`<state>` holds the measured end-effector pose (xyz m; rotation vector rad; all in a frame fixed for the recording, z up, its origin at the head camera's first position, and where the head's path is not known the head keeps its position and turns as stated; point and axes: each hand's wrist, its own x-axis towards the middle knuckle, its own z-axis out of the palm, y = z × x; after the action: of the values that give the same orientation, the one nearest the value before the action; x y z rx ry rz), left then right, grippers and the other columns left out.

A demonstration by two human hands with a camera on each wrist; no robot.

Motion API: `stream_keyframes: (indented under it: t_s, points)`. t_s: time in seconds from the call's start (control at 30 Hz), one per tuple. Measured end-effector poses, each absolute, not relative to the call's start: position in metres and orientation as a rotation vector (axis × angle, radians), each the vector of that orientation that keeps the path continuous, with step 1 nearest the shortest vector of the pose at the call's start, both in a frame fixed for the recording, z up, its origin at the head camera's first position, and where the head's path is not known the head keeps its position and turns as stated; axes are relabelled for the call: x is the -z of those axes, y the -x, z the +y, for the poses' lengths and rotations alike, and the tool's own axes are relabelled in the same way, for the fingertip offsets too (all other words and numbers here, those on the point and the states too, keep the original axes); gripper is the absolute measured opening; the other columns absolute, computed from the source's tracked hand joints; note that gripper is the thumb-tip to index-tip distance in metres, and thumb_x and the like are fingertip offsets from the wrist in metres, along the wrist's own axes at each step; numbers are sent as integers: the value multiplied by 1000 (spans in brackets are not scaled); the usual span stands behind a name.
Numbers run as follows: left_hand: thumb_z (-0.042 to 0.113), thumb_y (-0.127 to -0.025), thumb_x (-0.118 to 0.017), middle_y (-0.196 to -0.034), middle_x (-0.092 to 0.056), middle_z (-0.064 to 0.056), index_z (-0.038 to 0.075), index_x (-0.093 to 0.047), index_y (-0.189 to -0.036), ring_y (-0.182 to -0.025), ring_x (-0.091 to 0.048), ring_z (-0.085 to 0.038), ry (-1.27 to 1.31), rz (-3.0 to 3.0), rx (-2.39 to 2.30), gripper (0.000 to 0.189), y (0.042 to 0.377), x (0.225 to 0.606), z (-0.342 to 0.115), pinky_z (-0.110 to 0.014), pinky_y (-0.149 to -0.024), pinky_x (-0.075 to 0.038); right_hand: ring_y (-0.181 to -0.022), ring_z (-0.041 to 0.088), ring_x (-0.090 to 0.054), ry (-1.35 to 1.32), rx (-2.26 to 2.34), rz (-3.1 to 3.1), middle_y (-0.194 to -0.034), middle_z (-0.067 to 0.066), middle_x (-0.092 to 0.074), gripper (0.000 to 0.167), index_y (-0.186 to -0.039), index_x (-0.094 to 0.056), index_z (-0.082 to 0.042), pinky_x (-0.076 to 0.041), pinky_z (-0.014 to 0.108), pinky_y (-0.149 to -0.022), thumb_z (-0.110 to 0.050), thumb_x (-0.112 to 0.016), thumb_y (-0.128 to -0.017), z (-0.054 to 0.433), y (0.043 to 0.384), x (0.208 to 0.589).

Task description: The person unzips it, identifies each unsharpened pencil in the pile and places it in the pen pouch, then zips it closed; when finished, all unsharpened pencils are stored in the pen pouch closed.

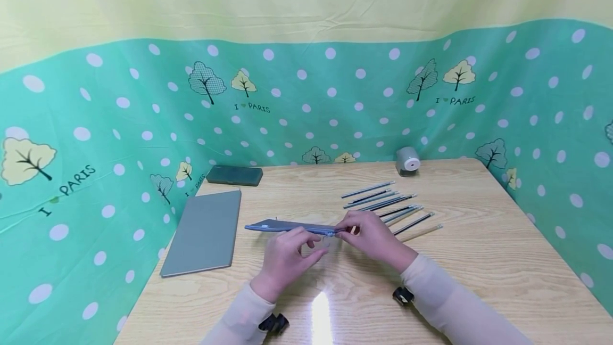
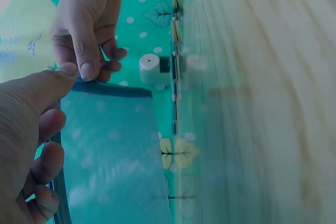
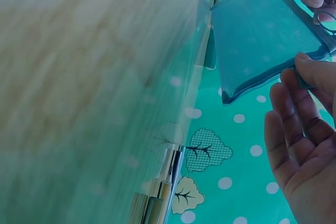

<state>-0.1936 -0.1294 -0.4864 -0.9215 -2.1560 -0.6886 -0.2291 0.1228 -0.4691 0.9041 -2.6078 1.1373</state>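
Note:
A blue see-through zip pouch (image 1: 292, 226) is held up above the table, edge-on in the head view. My right hand (image 1: 371, 236) pinches its corner at the zip end between thumb and fingers, the other fingers spread below in the right wrist view. My left hand (image 1: 289, 257) is at the zip side, thumb and forefinger apart, close to a ring pull (image 3: 326, 22). In the left wrist view the pouch's sheer side (image 2: 110, 145) hangs beyond the loosely bent left fingers (image 2: 50, 158). The pouch's contents do not show.
Several pencils (image 1: 414, 224) lie side by side behind my right hand. A grey flat board (image 1: 203, 233) lies at the left, with a dark green case (image 1: 234, 175) behind it. A small grey-white device (image 1: 408, 161) stands at the back right. Patterned cloth (image 1: 330, 105) encloses the table.

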Motion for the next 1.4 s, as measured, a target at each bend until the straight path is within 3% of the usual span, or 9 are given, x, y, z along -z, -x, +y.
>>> stream_keyframes:
  t_s: [0.2, 0.47, 0.93, 1.23, 1.4]
  points:
    - [32, -79, -92, -80, -66, 15, 22, -78, -94, -57, -47, 4, 910, -2155, 651, 23, 194, 486, -128, -14, -55, -38, -75, 2, -61, -928, -1148, -2621, -88, -23, -67, 15, -103, -83, -26, -56, 26, -65, -16, -84, -91, 123, 229, 471]
    - [17, -85, -80, -77, -66, 15, 22, -77, -90, -55, -48, 2, 946, -2071, 736, 8, 195, 488, -128, -14, -55, -37, -74, 1, -61, -966, -1126, -2617, -88, -23, -68, 16, -101, -83, -26, -55, 25, -64, -15, -84, -90, 125, 232, 473]
    - [13, -87, -74, -72, -59, 15, 22, -68, -81, -56, -50, -2, 872, -2098, 889, 13, 195, 491, -134, -11, -53, -39, -77, 0, -62, -952, -1101, -2616, -89, -22, -71, 14, -95, -83, -25, -55, 25, -68, -14, -85, -89, 128, 232, 472]
    - [11, -83, -74, -67, -55, 16, 22, -66, -77, -55, -47, 0, 808, -2079, 853, 15, 196, 491, -140, -12, -52, -38, -76, 9, -65, -935, -1221, -2629, -90, -6, -75, 15, -94, -81, -23, -56, 27, -65, -8, -82, -90, 133, 234, 471]
    - [13, -84, -74, -65, -52, 16, 23, -66, -75, -55, -48, 2, 749, -2107, 818, 15, 198, 491, -148, -13, -51, -39, -74, 10, -65, -888, -1259, -2680, -90, -6, -75, 13, -96, -81, -20, -56, 28, -62, -8, -80, -93, 139, 236, 471]
